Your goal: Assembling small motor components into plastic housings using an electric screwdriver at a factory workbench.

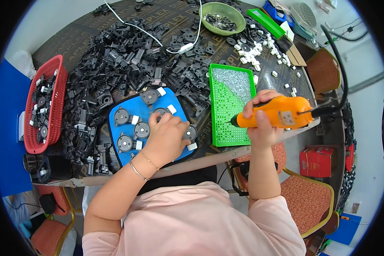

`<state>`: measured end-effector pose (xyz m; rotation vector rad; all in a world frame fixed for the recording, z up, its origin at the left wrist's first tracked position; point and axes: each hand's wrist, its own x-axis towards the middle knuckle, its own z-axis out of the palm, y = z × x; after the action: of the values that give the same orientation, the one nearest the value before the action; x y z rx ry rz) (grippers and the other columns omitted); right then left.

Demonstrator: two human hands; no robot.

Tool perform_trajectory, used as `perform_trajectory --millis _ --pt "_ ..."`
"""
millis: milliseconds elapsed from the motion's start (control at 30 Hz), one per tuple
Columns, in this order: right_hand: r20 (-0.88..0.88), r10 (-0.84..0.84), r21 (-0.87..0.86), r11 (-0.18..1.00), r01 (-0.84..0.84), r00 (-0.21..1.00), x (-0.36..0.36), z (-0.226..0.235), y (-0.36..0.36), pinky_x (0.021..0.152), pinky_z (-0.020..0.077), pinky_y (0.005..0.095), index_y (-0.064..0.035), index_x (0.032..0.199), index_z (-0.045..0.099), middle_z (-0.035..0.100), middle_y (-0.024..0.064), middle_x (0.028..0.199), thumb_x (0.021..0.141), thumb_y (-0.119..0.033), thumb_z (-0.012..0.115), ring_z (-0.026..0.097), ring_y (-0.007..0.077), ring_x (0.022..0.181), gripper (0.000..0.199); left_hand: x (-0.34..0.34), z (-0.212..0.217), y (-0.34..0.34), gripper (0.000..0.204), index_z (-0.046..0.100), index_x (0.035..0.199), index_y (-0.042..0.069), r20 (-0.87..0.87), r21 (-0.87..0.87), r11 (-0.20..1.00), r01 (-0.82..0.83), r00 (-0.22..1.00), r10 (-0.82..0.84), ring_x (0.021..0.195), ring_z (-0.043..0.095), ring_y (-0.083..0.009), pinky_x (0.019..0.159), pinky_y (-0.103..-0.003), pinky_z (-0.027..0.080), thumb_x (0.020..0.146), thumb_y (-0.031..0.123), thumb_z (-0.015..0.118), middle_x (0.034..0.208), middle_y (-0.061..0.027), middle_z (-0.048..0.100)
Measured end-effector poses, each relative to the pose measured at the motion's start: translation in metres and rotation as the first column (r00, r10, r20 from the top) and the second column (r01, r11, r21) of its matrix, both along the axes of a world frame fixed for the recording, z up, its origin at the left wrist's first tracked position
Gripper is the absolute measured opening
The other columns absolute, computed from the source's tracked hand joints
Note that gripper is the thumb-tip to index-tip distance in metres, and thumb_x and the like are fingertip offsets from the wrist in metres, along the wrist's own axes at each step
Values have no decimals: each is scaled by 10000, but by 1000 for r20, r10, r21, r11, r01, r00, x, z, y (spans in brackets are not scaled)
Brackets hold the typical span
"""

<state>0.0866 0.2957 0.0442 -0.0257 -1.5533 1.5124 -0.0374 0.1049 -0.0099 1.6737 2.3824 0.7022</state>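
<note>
My left hand [164,136] is over a blue mat [147,147], its thumb and forefinger on either side of a round black plastic part [191,133] with a white tab. Its other fingers bend down by another such round part [160,113]. Several more discs with white tabs, like this disc [142,129], lie on the mat. My right hand [262,117] grips an orange electric screwdriver [288,113], held level with its dark tip pointing left above the right side of a green perforated tray [226,123]. Small silvery screws [237,81] fill the tray's far part.
Loose black plastic parts [119,55] are heaped across the table's left and back. A red basket [57,106] of parts stands far left. Behind are a green bowl [224,8] and white pieces [251,55]. The screwdriver's black cable [343,64] arcs up at right. Chairs [307,196] stand nearby.
</note>
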Motion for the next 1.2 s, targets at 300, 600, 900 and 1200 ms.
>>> perform_trajectory --millis 300,600,900,1200 --pt "26 15 -49 999 -14 1000 1 -9 -6 590 475 293 16 1018 484 485 139 944 792 -36 617 546 192 628 268 -1 1 0 413 668 1062 92 -3 -20 1000 3 1000 -3 1007 536 -220 987 -489 254 680 196 786 983 -23 628" --pt "20 27 -109 994 -25 999 2 -14 -8 578 469 287 8 1002 486 490 130 922 792 -44 630 546 186 626 260 0 1 -1 421 666 1064 87 -13 2 1000 1 1000 -1 991 534 -222 979 -482 260 675 191 789 972 -25 624" --pt "-64 49 -75 996 -53 997 2 10 -17 569 471 293 -4 992 478 490 124 929 821 -145 641 550 193 609 275 1 1 -1 390 674 1063 83 -25 3 1000 2 1000 -2 1014 526 -217 985 -503 278 705 210 763 934 -31 602" --pt "127 227 116 963 -241 966 -25 4 -58 599 478 283 -25 1008 463 484 109 940 816 -168 693 564 170 627 332 3 -1 0 418 671 1073 83 -67 -23 1000 -7 998 5 1018 522 -206 982 -502 288 693 225 773 936 -23 601"
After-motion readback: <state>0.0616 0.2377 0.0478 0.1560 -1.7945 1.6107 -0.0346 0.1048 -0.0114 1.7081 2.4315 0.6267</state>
